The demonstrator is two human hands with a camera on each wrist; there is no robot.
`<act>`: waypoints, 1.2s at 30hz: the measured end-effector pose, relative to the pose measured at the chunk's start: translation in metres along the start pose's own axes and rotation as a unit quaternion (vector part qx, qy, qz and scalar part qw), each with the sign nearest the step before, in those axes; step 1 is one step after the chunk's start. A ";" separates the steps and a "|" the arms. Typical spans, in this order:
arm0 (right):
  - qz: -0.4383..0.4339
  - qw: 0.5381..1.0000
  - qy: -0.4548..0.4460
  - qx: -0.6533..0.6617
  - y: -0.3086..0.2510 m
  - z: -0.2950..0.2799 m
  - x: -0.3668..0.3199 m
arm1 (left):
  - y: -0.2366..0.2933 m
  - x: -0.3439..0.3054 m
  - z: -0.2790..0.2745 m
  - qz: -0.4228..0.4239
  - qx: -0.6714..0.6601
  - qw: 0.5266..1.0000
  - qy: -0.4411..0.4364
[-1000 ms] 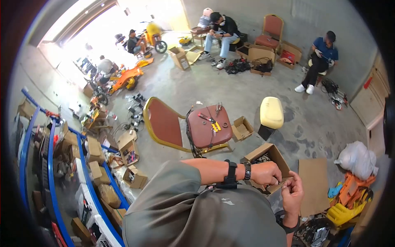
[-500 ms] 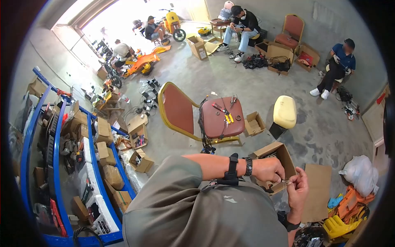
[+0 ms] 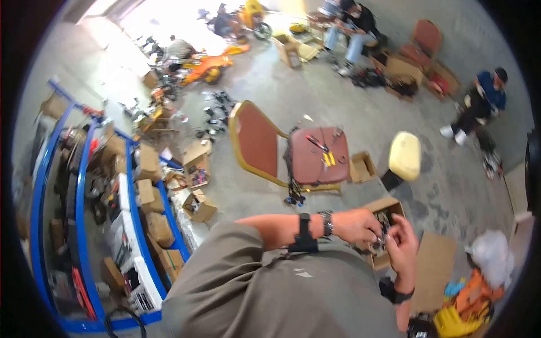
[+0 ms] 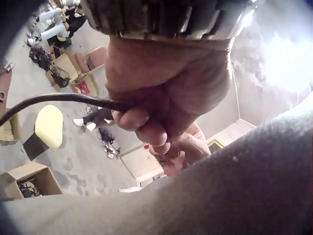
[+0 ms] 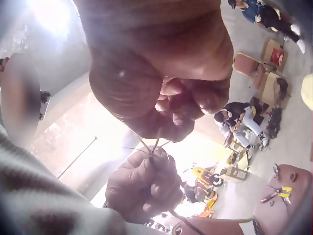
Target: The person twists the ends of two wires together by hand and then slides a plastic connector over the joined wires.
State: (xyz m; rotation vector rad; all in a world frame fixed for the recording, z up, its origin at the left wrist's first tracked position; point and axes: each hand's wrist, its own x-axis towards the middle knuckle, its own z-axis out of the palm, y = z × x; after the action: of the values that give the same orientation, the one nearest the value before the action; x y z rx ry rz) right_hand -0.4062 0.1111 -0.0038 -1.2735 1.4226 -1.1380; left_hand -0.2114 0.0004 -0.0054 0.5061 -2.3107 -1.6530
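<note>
My left hand (image 3: 356, 226), with a metal watch at its wrist, grips a black cable (image 4: 63, 96) in curled fingers. The cable runs out of the fist to the side in the left wrist view. From the fingertips of the left hand (image 5: 144, 183), several thin wire ends (image 5: 152, 147) fan out in the right wrist view. Close against it, my right hand (image 3: 401, 248) has its thumb and fingers bent together at these wire ends, pinching one. The right fingertips partly hide the wires. Below the hands stands an open cardboard box (image 3: 389, 204) with dark parts inside.
A red chair (image 3: 318, 158) ahead carries pliers (image 3: 324, 152). Nearby are a yellow-topped seat (image 3: 404, 155) and a small box (image 3: 362, 167). A blue shelf (image 3: 81, 214) full of boxes stands left; flat cardboard (image 3: 434, 270) lies right. Several people sit farther back.
The head view has swung, shifting the room to the right and upward. Both hands stay close together at the wires, the right one now slightly lower against the left.
</note>
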 end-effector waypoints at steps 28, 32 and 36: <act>0.038 0.982 -0.181 0.028 -0.043 0.167 0.255 | -0.091 -0.081 -0.232 -0.199 -0.171 0.958 0.117; 0.073 0.964 -0.223 0.128 -0.019 0.162 0.288 | -0.094 -0.071 -0.242 -0.245 -0.172 0.940 0.165; 0.044 0.961 -0.232 0.142 -0.006 0.136 0.338 | -0.094 -0.053 -0.254 -0.245 -0.148 0.942 0.178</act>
State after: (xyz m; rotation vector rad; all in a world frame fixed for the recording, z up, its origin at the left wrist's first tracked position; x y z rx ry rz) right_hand -0.2984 -0.2359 -0.0356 -1.1630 0.9213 -0.8714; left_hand -0.0497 -0.2230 -0.0134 1.2667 -1.7214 -1.8761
